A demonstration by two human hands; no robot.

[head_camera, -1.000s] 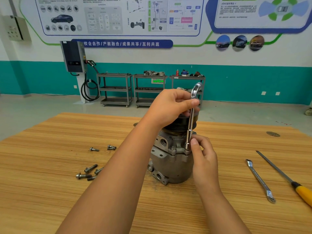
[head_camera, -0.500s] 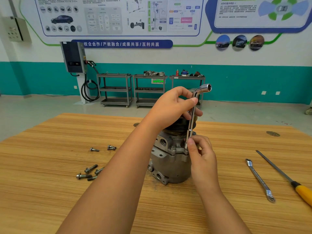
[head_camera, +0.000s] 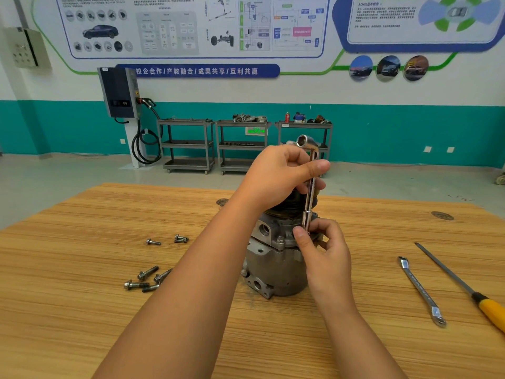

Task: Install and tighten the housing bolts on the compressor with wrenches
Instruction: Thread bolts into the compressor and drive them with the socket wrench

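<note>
A grey metal compressor (head_camera: 276,272) stands upright on the wooden table (head_camera: 82,310). An L-shaped socket wrench (head_camera: 310,192) stands vertically on the housing's top flange, its bent socket end pointing left at the top. My left hand (head_camera: 278,176) grips the wrench's upper shaft. My right hand (head_camera: 322,250) pinches the wrench's lower end where it meets the housing; the bolt under it is hidden. One fitted bolt head (head_camera: 280,239) shows on the flange left of that. Several loose bolts (head_camera: 144,280) lie on the table to the left.
Two more loose bolts (head_camera: 166,240) lie further back left. A flat spanner (head_camera: 420,291) and a yellow-handled file (head_camera: 464,288) lie on the table to the right. Shelving carts (head_camera: 188,144) and a charging unit (head_camera: 120,91) stand by the far wall.
The wrench's bent top end has swung round from pointing right to pointing left, turned by my left hand. My right hand stays at the wrench's base.
</note>
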